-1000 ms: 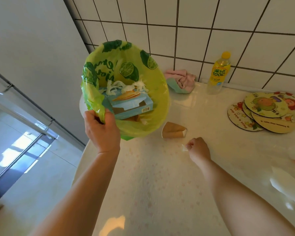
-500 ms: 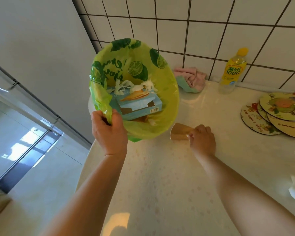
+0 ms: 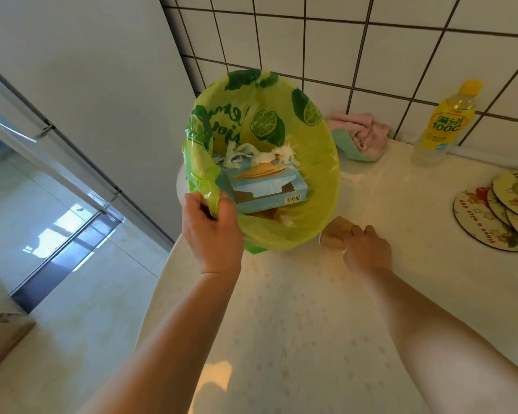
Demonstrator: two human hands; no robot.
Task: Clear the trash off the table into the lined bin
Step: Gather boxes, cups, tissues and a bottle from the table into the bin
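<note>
The bin (image 3: 320, 186), lined with a yellow-green bag printed with limes, is tipped with its mouth toward the camera at the tabletop's (image 3: 296, 324) left edge. Inside it lie a light blue box (image 3: 266, 186) with a barcode on its end and shreds of white paper (image 3: 263, 155) above the box. The left hand (image 3: 211, 231) grips the bin's near rim, fingers curled over a bunched fold of the liner.

Just right of the bin's lower edge, a flattened brown paper cup (image 3: 334, 234) lies on its side on the tabletop, close to the liner; whether the two touch cannot be told. The right hand (image 3: 365, 249) rests on the cup's right part, fingers (image 3: 358, 231) bent down over it and pressing on it; whether they have closed around it cannot be told.

Behind the bin to its right, against the tiled wall (image 3: 401, 49), sits a crumpled pink and green cloth (image 3: 361, 135). Farther right from the bin stands an upright bottle (image 3: 443, 127) with a yellow cap and yellow label. Well right of the bin, at the frame's edge, round picture coasters (image 3: 488, 222) overlap one another on the tabletop. Left of the bin is a plain grey panel (image 3: 87, 70), with pale floor (image 3: 72, 294) below.
</note>
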